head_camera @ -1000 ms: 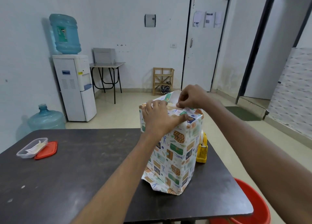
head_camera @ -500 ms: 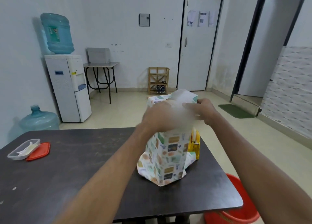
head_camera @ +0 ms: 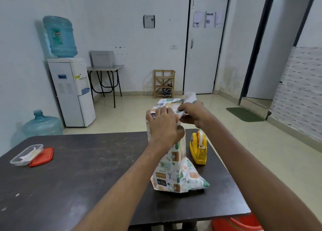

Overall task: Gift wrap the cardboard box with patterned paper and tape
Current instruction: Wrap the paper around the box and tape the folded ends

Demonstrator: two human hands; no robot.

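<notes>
Tall box (head_camera: 171, 161) in patterned paper, upright on the dark, scuffed tabletop (head_camera: 87, 169).
The left hand (head_camera: 163, 124) presses flat on its upper face; the right hand (head_camera: 193, 115) pinches the crumpled, white-backed top flap (head_camera: 189, 96); a yellow plastic tape dispenser (head_camera: 198, 148) sits just below the right hand.

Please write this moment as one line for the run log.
step: top end fold | left hand: presses wrapped box | right hand: grips paper flap | tape dispenser: on table beside box
</notes>
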